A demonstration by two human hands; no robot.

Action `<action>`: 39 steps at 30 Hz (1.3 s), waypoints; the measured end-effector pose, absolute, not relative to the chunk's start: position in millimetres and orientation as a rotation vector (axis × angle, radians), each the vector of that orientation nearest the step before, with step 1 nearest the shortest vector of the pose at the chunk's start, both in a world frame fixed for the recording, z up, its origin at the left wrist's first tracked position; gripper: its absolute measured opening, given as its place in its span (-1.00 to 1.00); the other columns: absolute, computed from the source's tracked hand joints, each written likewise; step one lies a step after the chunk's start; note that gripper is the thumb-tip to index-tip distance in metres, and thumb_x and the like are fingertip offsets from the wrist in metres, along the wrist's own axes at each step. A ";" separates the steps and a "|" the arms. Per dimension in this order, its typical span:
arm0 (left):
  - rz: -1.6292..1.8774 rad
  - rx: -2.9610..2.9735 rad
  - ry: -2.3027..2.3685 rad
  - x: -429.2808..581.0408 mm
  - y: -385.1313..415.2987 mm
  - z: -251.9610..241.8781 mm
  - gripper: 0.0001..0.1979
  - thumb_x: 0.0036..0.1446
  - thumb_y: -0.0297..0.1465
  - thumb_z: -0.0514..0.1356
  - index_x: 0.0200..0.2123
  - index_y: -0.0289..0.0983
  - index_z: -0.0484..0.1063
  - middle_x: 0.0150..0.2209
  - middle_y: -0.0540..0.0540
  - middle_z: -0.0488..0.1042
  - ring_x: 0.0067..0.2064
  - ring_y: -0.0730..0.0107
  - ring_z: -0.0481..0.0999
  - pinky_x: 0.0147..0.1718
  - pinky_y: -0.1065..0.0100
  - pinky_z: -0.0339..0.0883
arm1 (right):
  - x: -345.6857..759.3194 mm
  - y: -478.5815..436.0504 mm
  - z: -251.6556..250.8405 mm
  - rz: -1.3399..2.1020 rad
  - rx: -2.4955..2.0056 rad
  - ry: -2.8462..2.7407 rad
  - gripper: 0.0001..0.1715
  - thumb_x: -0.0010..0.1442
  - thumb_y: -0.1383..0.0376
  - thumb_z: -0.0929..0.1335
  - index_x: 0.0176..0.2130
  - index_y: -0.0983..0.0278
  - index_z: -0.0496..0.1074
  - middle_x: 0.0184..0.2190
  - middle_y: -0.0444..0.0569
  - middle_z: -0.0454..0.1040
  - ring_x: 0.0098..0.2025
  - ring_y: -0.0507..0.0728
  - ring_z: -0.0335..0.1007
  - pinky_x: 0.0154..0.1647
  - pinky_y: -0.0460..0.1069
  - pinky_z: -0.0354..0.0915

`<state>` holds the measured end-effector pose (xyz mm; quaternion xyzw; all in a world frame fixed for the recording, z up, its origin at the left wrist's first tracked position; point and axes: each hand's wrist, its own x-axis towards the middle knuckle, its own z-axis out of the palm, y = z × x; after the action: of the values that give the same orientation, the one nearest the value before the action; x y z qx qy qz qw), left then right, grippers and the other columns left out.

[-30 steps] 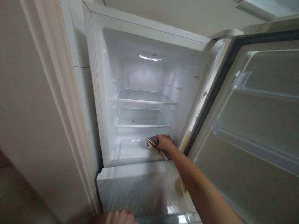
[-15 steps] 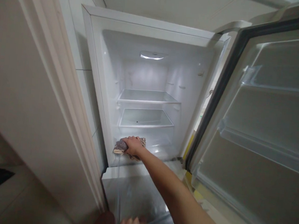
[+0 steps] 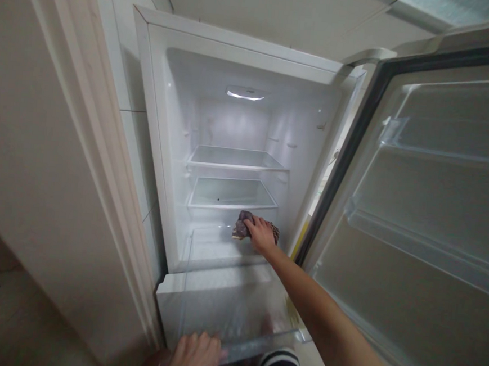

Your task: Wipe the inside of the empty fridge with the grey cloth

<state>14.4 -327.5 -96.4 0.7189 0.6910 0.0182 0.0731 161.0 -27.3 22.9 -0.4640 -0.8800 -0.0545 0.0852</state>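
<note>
An open, lit fridge (image 3: 148,119) stands in front of me with nothing on its shelves. My right hand (image 3: 261,234) reaches deep inside, pressed on a crumpled patterned cloth (image 3: 241,225) at the back right of the lowest level, just under the second glass shelf (image 3: 231,195). A clear drawer (image 3: 234,312) is pulled far out toward me. My left hand (image 3: 193,357) is closed over the drawer's front rim at the bottom of the view.
The fridge door (image 3: 428,209) swings open on the right, its clear door racks bare. A beige wall and door frame (image 3: 81,153) close in on the left. An upper glass shelf (image 3: 238,159) sits above the second. A striped sleeve or cuff (image 3: 278,365) shows at the bottom.
My right hand has swept the cloth from right to left and back to the right side of the fridge bottom. The left hand stays on the drawer rim.
</note>
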 end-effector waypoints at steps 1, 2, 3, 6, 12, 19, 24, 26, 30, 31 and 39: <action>0.017 2.153 2.046 13.0 -321.2 -88.8 -0.73 0.45 -0.30 0.13 0.00 -0.10 0.65 -0.13 -0.19 0.64 -0.03 0.06 0.62 -0.07 0.17 0.33 | 163.7 -32.6 19.2 -0.157 -1.333 -2.645 -0.40 0.35 0.34 0.35 0.33 0.07 0.37 0.26 0.17 0.38 0.29 0.36 0.28 0.24 0.19 0.25; -0.012 2.145 2.037 12.2 -315.1 -80.9 -0.72 0.46 -0.32 0.12 -0.02 -0.14 0.65 -0.12 -0.21 0.64 -0.03 0.05 0.62 -0.07 0.17 0.33 | 164.0 -38.1 14.2 -0.121 -1.275 -2.692 -0.38 0.33 0.29 0.38 0.34 0.05 0.37 0.25 0.14 0.39 0.27 0.35 0.30 0.22 0.17 0.28; -0.031 2.140 2.039 11.6 -309.5 -73.0 -0.72 0.46 -0.32 0.11 -0.03 -0.17 0.64 -0.12 -0.23 0.63 -0.01 0.04 0.62 -0.06 0.16 0.33 | 162.3 -43.0 8.3 -0.062 -1.225 -2.750 -0.36 0.31 0.22 0.43 0.33 0.04 0.37 0.23 0.12 0.41 0.25 0.34 0.34 0.19 0.15 0.31; -0.066 2.148 2.017 6.6 -297.6 -53.1 -0.72 0.45 -0.30 0.11 -0.04 -0.21 0.63 -0.08 -0.26 0.64 0.02 -0.02 0.63 -0.04 0.12 0.35 | 150.7 -49.3 -6.5 0.150 -1.188 -2.875 -0.20 0.20 -0.03 0.51 0.34 0.05 0.38 0.18 0.10 0.46 0.18 0.36 0.43 0.12 0.15 0.37; -0.114 2.198 1.935 -14.2 -289.9 -33.9 -0.72 0.43 -0.26 0.15 -0.07 -0.24 0.64 -0.10 -0.29 0.66 0.00 -0.06 0.66 -0.02 0.05 0.44 | 117.4 -32.4 -3.2 0.247 -1.430 -2.703 -0.12 0.19 -0.08 0.50 0.37 0.14 0.34 0.20 0.18 0.46 0.20 0.37 0.45 0.17 0.18 0.36; -0.144 2.223 1.947 -11.9 -283.5 -28.3 -0.70 0.37 -0.17 0.25 -0.06 -0.25 0.65 -0.11 -0.30 0.67 0.01 -0.14 0.66 -0.01 -0.01 0.47 | 40.8 -53.0 -11.8 0.298 -1.095 -2.841 -0.12 0.15 -0.17 0.49 0.34 0.04 0.39 0.31 0.13 0.39 0.33 0.40 0.35 0.26 0.28 0.33; -0.115 2.168 1.995 -12.5 -279.9 -15.8 -0.60 0.29 -0.07 0.34 -0.05 -0.27 0.65 -0.07 -0.31 0.66 0.02 -0.17 0.65 0.02 -0.02 0.47 | 24.4 -71.6 -14.4 0.402 -0.843 -2.973 -0.23 0.13 -0.06 0.54 0.26 0.07 0.50 0.19 0.08 0.54 0.21 0.35 0.49 0.19 0.16 0.38; -0.104 2.169 2.002 -14.3 -276.2 -7.3 -0.58 0.28 -0.05 0.34 -0.04 -0.28 0.66 -0.06 -0.32 0.66 0.03 -0.18 0.65 0.02 -0.01 0.47 | 35.8 -73.2 -15.3 0.560 -0.698 -3.005 -0.35 0.09 0.11 0.57 0.17 0.06 0.58 0.09 -0.03 0.61 0.12 0.28 0.54 0.13 0.07 0.39; -0.119 2.147 2.050 -20.7 -264.3 3.5 -0.60 0.25 -0.07 0.36 -0.03 -0.25 0.67 -0.04 -0.33 0.67 0.04 -0.15 0.66 0.00 0.07 0.45 | 73.8 -67.6 -20.4 1.044 -0.483 -3.032 -0.43 -0.01 0.38 0.57 0.04 0.19 0.66 -0.14 -0.17 0.66 -0.09 0.11 0.56 -0.03 -0.10 0.37; -0.129 2.137 2.067 -22.9 -260.8 4.5 -0.60 0.24 -0.07 0.37 -0.04 -0.24 0.67 -0.05 -0.32 0.67 0.03 -0.14 0.66 -0.01 0.08 0.45 | 85.3 -64.5 -20.7 1.124 -0.509 -3.031 -0.44 -0.04 0.39 0.57 0.01 0.22 0.67 -0.19 -0.19 0.66 -0.15 0.09 0.54 -0.07 -0.11 0.36; -0.118 2.156 2.070 -37.0 -240.6 2.4 -0.59 0.24 -0.06 0.32 -0.08 -0.28 0.65 -0.05 -0.36 0.66 0.05 -0.20 0.64 0.01 0.02 0.43 | 173.3 -35.3 5.7 1.046 -1.200 -2.939 -0.41 -0.17 0.29 0.63 -0.07 0.23 0.69 -0.30 -0.20 0.63 -0.27 0.11 0.50 -0.24 -0.09 0.33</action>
<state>-37.0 -240.6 2.4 0.7188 0.6901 -0.0392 0.0752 173.3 -35.3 5.7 -0.3574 -0.8749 0.3112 -0.1003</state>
